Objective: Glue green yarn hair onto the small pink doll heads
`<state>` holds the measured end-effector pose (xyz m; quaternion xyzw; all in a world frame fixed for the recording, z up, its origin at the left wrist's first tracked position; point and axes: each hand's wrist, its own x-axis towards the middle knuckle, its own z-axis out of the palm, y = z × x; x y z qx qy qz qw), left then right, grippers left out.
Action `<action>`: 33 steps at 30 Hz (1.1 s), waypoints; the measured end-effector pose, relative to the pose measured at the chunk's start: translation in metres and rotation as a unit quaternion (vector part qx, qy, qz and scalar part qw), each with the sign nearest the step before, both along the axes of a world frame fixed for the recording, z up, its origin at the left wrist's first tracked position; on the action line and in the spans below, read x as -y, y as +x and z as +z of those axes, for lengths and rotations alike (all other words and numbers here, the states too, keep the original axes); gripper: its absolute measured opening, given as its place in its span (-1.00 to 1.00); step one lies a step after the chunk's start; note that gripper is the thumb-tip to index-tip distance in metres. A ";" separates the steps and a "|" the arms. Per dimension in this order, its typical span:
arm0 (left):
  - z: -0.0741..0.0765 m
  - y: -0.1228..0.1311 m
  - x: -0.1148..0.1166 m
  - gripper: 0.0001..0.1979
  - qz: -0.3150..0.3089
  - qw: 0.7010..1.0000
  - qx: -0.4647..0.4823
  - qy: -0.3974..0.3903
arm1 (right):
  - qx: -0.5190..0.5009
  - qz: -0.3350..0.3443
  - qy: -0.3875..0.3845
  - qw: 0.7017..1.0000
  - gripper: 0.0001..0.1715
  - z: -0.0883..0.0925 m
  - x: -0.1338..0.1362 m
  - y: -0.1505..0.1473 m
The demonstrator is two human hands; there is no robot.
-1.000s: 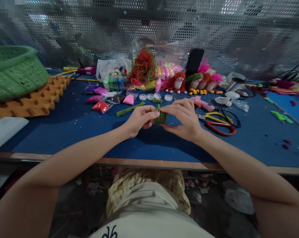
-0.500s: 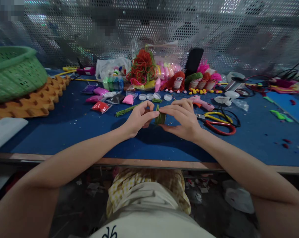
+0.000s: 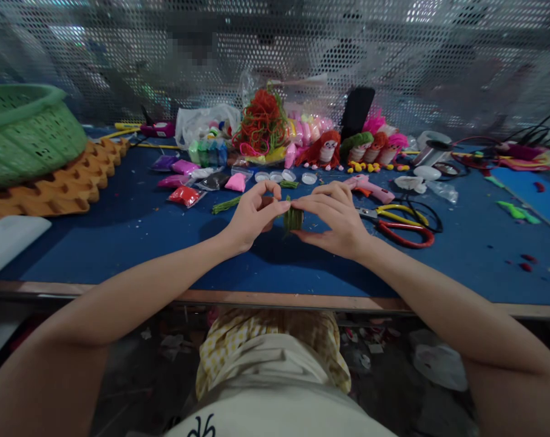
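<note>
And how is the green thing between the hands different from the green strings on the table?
The green thing is held in the right hand; the green strings lie on the table.
The green thing looks chunky and upright; the green strings make a thin, slanting bundle, partly hidden by the left hand.
The green thing looks darker, the green strings brighter.
Both are green and stringy.

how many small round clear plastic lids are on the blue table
4, in a row: left lid, second lid, third lid just behind the short green yarn bundle, right lid apart. More may be hidden.
</note>
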<state>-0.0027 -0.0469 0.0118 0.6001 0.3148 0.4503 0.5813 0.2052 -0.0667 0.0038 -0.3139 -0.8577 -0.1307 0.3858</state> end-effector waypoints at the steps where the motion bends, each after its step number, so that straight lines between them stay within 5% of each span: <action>1: 0.000 0.000 0.000 -0.73 0.000 1.000 -0.001 -0.001 | 0.001 0.001 -0.001 1.000 -0.57 0.000 0.000 0.000; 12: 0.001 0.003 0.000 -0.82 0.039 0.999 -0.012 0.015 | 0.024 -0.001 -0.011 1.000 -0.59 -0.002 -0.001 0.002; 23: 0.001 0.003 -0.002 -0.73 0.006 1.000 -0.001 -0.015 | 0.025 0.029 -0.030 0.999 -0.58 -0.002 -0.002 0.002; 33: 0.007 -0.002 -0.005 -0.70 0.001 0.993 -0.064 0.100 | 0.014 0.037 -0.103 0.994 -0.57 -0.004 -0.005 0.003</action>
